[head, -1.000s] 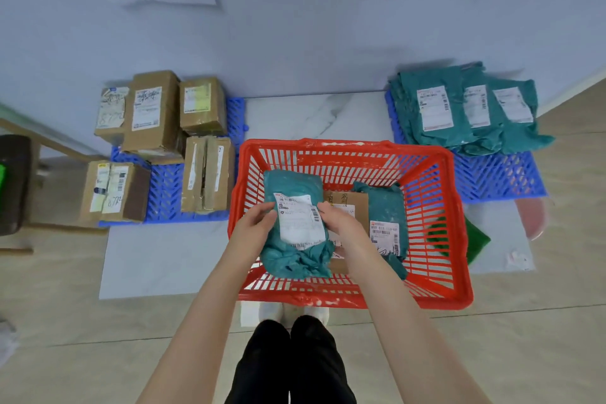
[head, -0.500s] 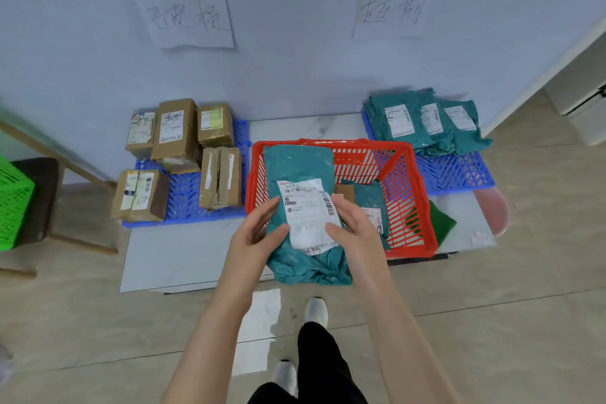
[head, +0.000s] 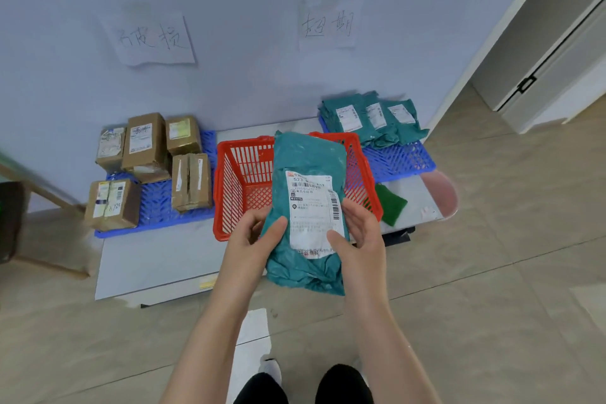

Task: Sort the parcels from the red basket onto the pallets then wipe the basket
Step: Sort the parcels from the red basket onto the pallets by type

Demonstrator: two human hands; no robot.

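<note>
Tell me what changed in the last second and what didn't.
The teal parcel came up out of the red basket toward the person; the left hand and right hand kept gripping its sides, label facing up. The cardboard boxes on the left pallet, the teal bags on the right pallet and the green cloth stayed put.

We have lifted the teal parcel (head: 308, 156) clear of the red basket (head: 244, 144), which now lies beyond our grip, left hand (head: 251, 241) and right hand (head: 364, 234) clasping the parcel's lower half.
</note>
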